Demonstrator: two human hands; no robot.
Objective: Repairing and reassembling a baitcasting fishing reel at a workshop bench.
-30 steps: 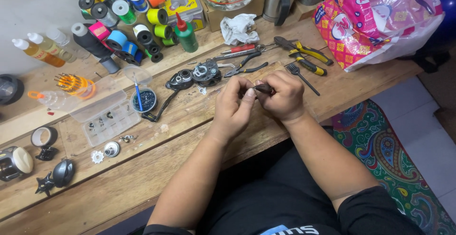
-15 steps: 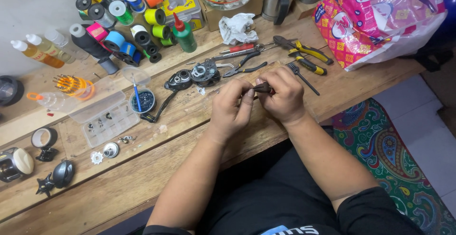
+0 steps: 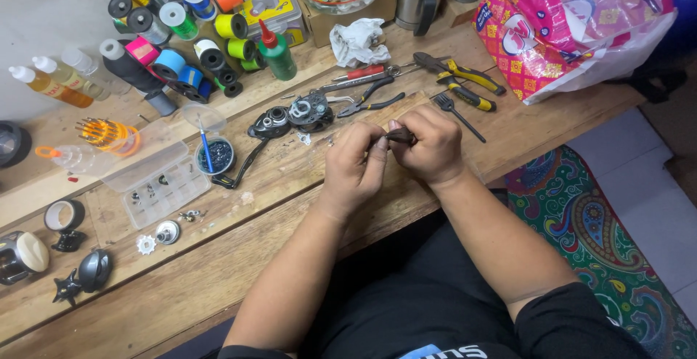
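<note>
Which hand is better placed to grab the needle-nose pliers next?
Left, probably. The right hand grips the small dark part; the left hand only pinches its end, so it frees more easily, and the pliers lie just beyond it.

a hobby repair workbench: pliers [image 3: 465,79] just beyond the right hand [image 3: 430,145], thread spools [image 3: 174,18] farther left.

Bright, even light from above; soft short shadows under the right hand [image 3: 428,145] on the tabletop [image 3: 218,279], mild glare beyond it, sharp focus, slightly bent edges
</note>
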